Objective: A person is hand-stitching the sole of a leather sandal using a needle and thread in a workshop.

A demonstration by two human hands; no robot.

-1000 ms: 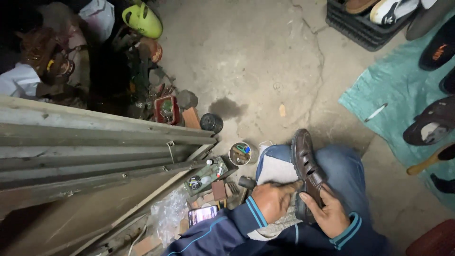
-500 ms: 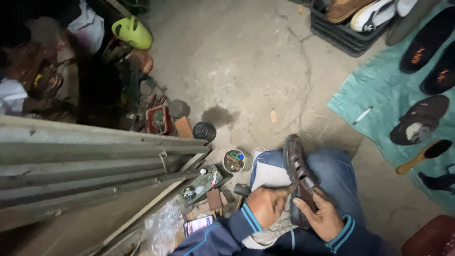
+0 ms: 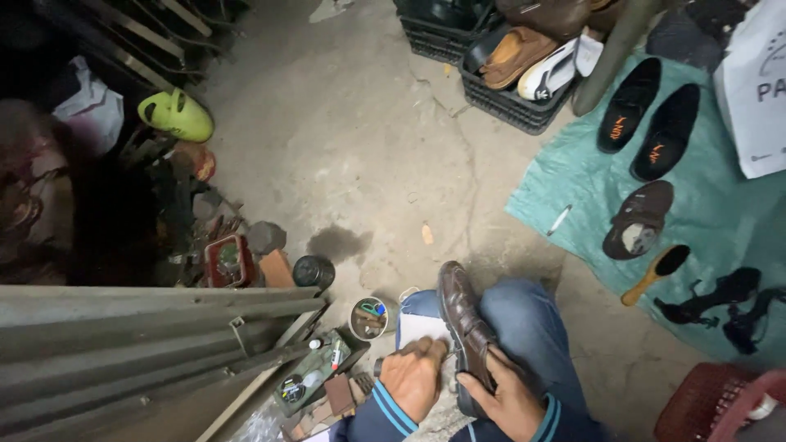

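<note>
Hands at lower centre: we see the right hand (image 3: 509, 403) gripping a brown leather shoe (image 3: 465, 327) at its heel end, the shoe lying sole-down along the blue-jeaned knee (image 3: 532, 336), toe pointing away. Our left hand (image 3: 413, 378), loosely curled, rests just beside the shoe on a white cloth (image 3: 419, 329); whether it holds anything we cannot tell. Beyond lie a round tin (image 3: 368, 317), a crate of shoes (image 3: 516, 74) and a green tarp (image 3: 720, 205).

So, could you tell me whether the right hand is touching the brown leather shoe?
Touching: the head view shows the right hand gripping the brown leather shoe at its heel end, fingers wrapped against the leather.
</note>
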